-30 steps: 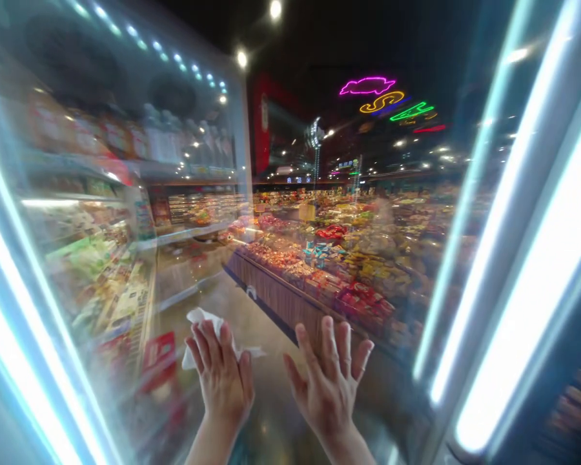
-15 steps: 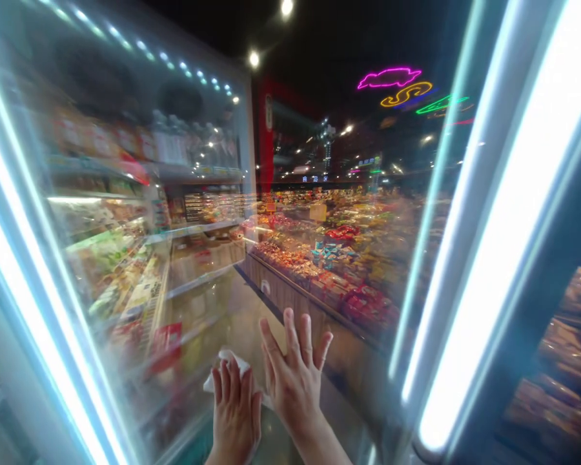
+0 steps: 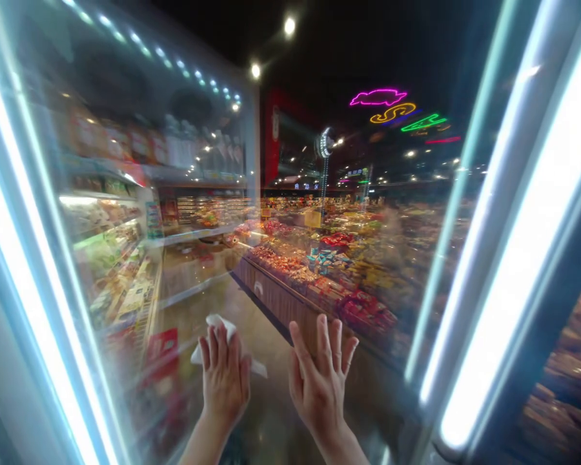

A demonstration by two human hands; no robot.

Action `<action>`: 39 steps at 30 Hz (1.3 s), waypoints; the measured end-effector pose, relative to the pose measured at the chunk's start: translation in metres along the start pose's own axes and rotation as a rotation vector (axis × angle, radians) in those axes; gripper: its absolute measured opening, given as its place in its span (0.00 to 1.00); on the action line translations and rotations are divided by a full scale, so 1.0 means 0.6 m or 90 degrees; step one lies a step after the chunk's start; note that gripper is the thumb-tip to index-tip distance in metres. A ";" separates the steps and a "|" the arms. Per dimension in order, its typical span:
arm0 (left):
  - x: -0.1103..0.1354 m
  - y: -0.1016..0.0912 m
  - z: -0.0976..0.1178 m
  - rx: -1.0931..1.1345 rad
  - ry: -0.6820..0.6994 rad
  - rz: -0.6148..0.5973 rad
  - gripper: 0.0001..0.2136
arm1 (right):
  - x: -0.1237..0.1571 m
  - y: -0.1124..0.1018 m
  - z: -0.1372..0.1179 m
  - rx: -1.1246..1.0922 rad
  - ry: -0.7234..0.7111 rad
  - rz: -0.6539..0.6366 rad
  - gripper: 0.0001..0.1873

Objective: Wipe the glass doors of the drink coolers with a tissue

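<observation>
Low in the head view, my left hand point(image 3: 224, 378) lies nearly flat over a crumpled white cloth point(image 3: 220, 321), with its fingers close together. The cloth sticks out past the fingertips and on both sides of the hand. To its right, my right hand point(image 3: 322, 381) is raised with fingers spread and nothing in it. Both palms face away from me toward a clear, reflecting glass pane point(image 3: 264, 413). Whether the right palm touches the pane, I cannot tell.
Bright light tubes frame the pane at left point(image 3: 33, 271) and right point(image 3: 518, 258). Reflected shelves with bottles point(image 3: 198, 142) overlay the left side. Beyond stands a long display counter point(image 3: 275, 284) heaped with packaged goods. Coloured neon signs point(image 3: 392, 113) glow above.
My hands have moved apart: the left, with the cloth, to the left and slightly up, the right to the right. The view has shifted a little.
</observation>
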State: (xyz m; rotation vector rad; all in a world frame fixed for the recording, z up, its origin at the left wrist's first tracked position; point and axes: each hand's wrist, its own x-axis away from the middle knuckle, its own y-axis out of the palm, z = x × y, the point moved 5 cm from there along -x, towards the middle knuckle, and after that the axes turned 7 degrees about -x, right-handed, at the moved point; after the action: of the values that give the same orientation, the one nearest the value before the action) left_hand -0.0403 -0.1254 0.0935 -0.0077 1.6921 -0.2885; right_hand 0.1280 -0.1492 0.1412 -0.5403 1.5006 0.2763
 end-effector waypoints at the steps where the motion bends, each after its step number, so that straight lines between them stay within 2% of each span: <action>1: -0.018 0.001 -0.016 0.005 -0.030 0.009 0.36 | -0.005 0.008 -0.013 -0.007 -0.003 0.003 0.38; 3: -0.029 0.005 -0.038 0.018 -0.059 0.019 0.36 | -0.016 0.029 -0.046 -0.027 -0.027 -0.001 0.38; 4: -0.018 0.006 -0.042 0.016 -0.056 0.019 0.36 | -0.021 0.042 -0.062 -0.035 -0.040 -0.007 0.38; 7: 0.053 0.011 -0.046 0.021 -0.009 -0.013 0.37 | -0.032 0.070 -0.090 -0.023 -0.052 -0.010 0.37; 9: 0.081 0.010 -0.064 0.042 -0.003 -0.012 0.37 | -0.033 0.076 -0.091 -0.001 -0.052 -0.003 0.38; 12: 0.052 0.008 -0.117 0.045 -0.005 -0.006 0.38 | -0.029 0.072 -0.083 0.026 -0.069 0.002 0.38; 14: 0.025 0.009 -0.156 0.051 -0.059 -0.004 0.38 | -0.027 0.068 -0.078 0.042 -0.078 0.005 0.38; 16: 0.024 0.008 -0.172 0.048 -0.070 -0.004 0.39 | -0.026 0.066 -0.076 0.053 -0.082 0.014 0.38; 19: 0.055 0.004 -0.166 0.061 0.003 -0.004 0.37 | -0.026 0.065 -0.074 0.061 -0.085 0.030 0.38; 21: 0.059 0.002 -0.169 0.070 0.039 -0.003 0.37 | -0.026 0.065 -0.073 0.066 -0.090 0.034 0.38; 23: 0.038 0.002 -0.188 0.058 0.027 0.001 0.38 | -0.027 0.065 -0.073 0.071 -0.093 0.036 0.37; 26: 0.017 0.003 -0.212 0.056 -0.037 0.026 0.38 | -0.028 0.064 -0.075 0.094 -0.096 0.047 0.37; 28: 0.032 0.006 -0.202 0.073 -0.014 0.014 0.37 | -0.029 0.066 -0.077 0.116 -0.101 0.052 0.39; 31: 0.056 0.004 -0.173 0.121 0.078 -0.003 0.34 | -0.028 0.067 -0.076 0.130 -0.106 0.049 0.39; 32: 0.050 0.001 -0.169 0.126 0.095 -0.004 0.34 | -0.027 0.067 -0.075 0.130 -0.106 0.047 0.38; 37: -0.015 -0.007 -0.185 0.071 0.031 0.018 0.37 | -0.024 0.063 -0.068 0.125 -0.109 0.042 0.35; 39: -0.007 -0.005 -0.172 0.089 0.096 0.018 0.35 | -0.023 0.063 -0.067 0.120 -0.107 0.046 0.36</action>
State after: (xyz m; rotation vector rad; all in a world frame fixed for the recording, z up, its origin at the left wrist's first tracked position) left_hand -0.1410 -0.1084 0.1098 0.1442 1.8161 -0.3942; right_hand 0.0733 -0.1349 0.1490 -0.3056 1.3675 0.2277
